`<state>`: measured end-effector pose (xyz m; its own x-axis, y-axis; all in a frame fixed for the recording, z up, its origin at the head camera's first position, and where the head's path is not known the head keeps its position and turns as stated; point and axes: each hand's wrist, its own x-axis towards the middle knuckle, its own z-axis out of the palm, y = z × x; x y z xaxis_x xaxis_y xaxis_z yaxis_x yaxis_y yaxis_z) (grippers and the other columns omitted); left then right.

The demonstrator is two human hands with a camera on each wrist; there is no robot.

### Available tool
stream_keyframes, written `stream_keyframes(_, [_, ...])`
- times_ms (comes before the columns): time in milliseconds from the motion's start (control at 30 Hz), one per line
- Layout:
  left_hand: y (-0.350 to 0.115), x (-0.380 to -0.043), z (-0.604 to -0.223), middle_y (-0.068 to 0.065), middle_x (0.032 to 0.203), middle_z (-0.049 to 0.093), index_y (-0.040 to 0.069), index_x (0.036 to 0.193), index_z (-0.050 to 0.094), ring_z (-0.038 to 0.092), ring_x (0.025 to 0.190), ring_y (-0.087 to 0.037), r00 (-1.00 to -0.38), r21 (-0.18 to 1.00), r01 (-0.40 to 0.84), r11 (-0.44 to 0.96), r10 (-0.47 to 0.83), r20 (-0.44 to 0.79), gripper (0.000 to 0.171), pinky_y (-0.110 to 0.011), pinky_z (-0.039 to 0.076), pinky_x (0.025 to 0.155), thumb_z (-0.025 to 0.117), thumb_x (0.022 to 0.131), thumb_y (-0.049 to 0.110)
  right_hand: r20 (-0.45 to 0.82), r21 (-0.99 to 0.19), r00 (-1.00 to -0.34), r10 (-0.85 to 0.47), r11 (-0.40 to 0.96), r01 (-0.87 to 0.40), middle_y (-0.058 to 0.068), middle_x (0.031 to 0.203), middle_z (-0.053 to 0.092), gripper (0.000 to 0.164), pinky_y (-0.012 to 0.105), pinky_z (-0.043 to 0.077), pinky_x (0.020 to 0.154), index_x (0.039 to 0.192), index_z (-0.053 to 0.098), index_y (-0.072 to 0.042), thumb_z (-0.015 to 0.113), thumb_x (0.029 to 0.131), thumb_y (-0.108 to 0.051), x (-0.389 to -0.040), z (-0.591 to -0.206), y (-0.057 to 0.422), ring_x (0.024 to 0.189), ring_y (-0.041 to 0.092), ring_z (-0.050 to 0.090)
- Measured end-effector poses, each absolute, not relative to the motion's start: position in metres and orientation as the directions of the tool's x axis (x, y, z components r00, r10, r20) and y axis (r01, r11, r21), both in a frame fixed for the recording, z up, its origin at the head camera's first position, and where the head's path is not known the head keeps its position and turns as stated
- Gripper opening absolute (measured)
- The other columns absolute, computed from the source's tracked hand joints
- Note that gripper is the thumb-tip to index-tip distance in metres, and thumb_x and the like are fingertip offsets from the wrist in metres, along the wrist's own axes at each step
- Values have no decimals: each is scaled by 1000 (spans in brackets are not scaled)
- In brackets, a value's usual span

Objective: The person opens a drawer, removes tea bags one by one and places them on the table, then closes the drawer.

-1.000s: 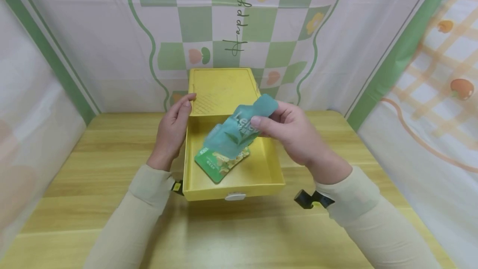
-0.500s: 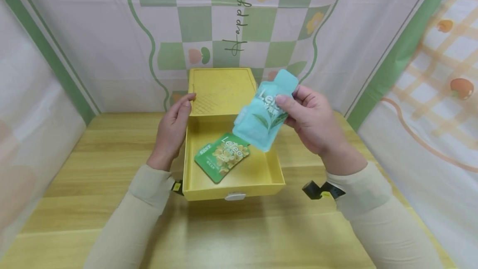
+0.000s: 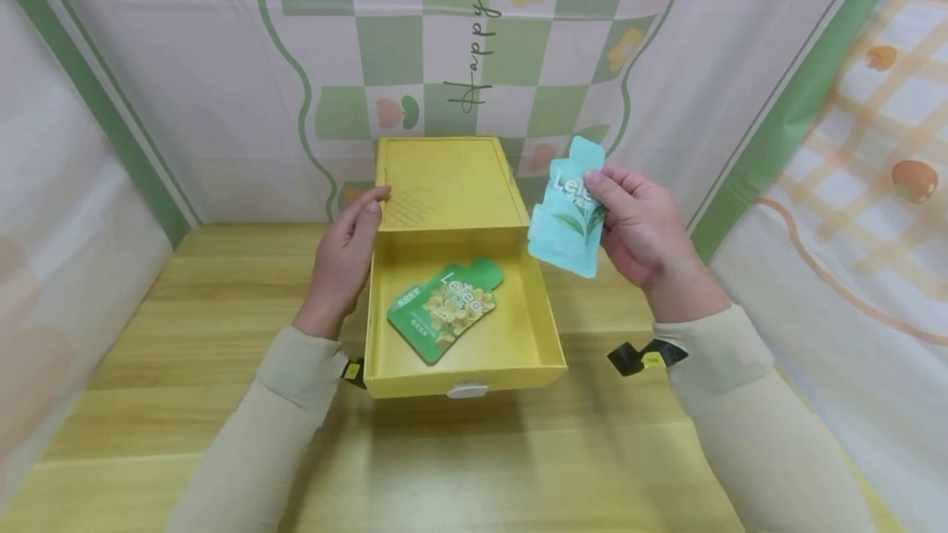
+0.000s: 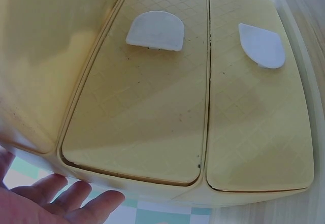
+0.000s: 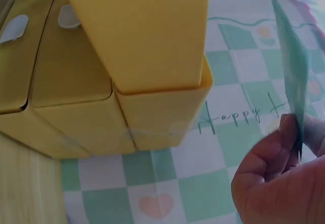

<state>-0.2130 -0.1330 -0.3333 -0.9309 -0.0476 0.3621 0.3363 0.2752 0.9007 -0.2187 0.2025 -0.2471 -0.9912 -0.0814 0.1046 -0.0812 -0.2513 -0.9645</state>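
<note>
My right hand pinches a flat light-blue LeTea sachet between thumb and fingers. It is up to the right of the open yellow drawer, and shows nearly edge-on in the right wrist view. Inside the drawer lies a green LeTea sachet with a pale yellow floral print, set at a slant. My left hand rests along the left side of the yellow drawer cabinet, fingertips at its upper edge. In the left wrist view its fingers are loosely extended by the cabinet's side.
Two closed lower drawers with white pull tabs show below the pulled-out one. The cabinet stands on a wood-grain table. Behind it hangs a green-and-white checkered cloth, with more printed cloth on both sides.
My right hand has lifted the light-blue sachet from over the drawer and carried it up and to the right, uncovering the green sachet. The left hand stays on the cabinet.
</note>
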Motion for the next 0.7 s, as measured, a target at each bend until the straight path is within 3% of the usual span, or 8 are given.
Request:
stream_keyframes(267, [-132,-214,-334,13,146,48,31,141,53,44,125,-10,-927,896,347,278,-45,372,53,-44,37,100,34,100,58,43,-980,-998,37,-191,-49,5,104,66,41,26,54,77,115,62,-3,73,86,-29,-231,-256,214,94,16,62])
stream_keyframes(400, [-132,-214,-334,13,146,48,31,141,53,45,123,-11,-927,895,345,283,-47,373,52,-45,37,98,34,101,57,22,-982,-998,56,-185,-32,6,107,63,36,25,53,81,111,62,-3,72,87,-28,-240,-263,218,100,16,60])
stream_keyframes(533, [-132,-214,-334,12,146,48,30,141,53,46,122,-12,-926,892,344,294,-52,374,52,-45,37,98,33,101,57,-10,-988,-999,52,-156,2,4,104,62,29,25,54,79,109,60,-3,67,92,-25,-248,-272,221,96,15,60])
stream_keyframes(700, [-132,-213,-333,14,145,49,31,140,54,46,119,-11,-927,894,341,290,-58,372,53,-43,38,95,33,100,59,-57,-996,-996,65,-78,52,1,100,64,42,25,55,73,125,55,-2,64,94,-28,-256,-283,224,87,12,63])
